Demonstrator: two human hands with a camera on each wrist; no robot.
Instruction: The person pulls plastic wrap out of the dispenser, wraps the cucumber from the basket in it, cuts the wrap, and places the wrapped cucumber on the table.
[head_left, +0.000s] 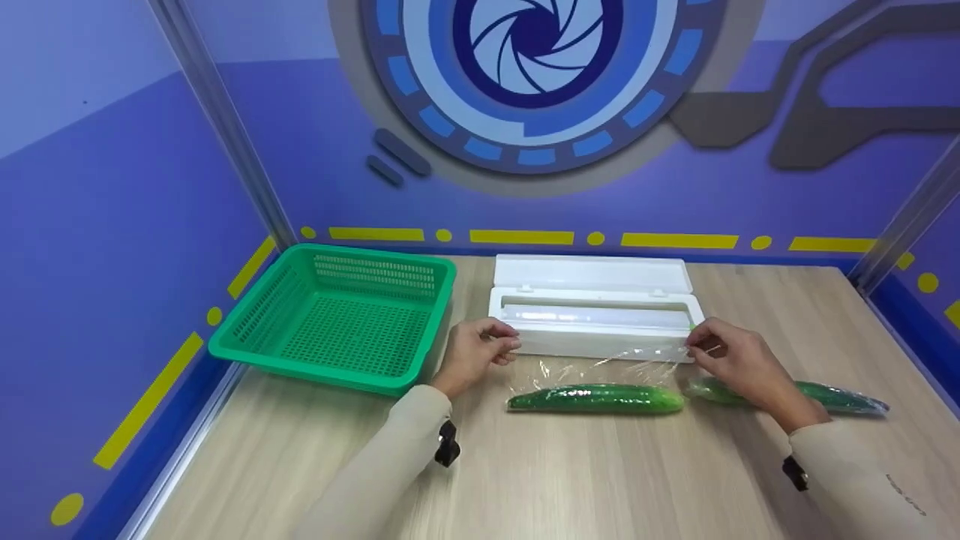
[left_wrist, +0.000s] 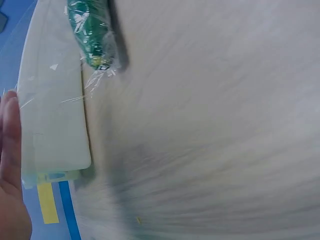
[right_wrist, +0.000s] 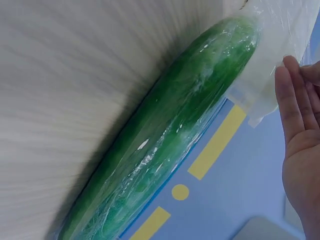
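A sheet of clear cling film (head_left: 570,369) stretches from a white cling film dispenser (head_left: 600,343) down over a green cucumber (head_left: 596,399). My left hand (head_left: 474,354) pinches the film's left edge by the dispenser's front left corner. At the opposite corner, my right hand (head_left: 742,361) pinches the right edge between thumb and fingers. A second cucumber (head_left: 844,396), wrapped in film, lies partly hidden under my right forearm; its wrapped length (right_wrist: 160,135) fills the middle of the right wrist view. In the left wrist view only part of my left hand (left_wrist: 11,165) shows.
A green plastic basket (head_left: 330,375) with slotted walls stands at the left. The dispenser's lid (head_left: 592,274) is flipped back, with a film roll (head_left: 592,315) inside. Blue printed panels (head_left: 570,206) close off the back and sides of the wooden table (head_left: 570,480).
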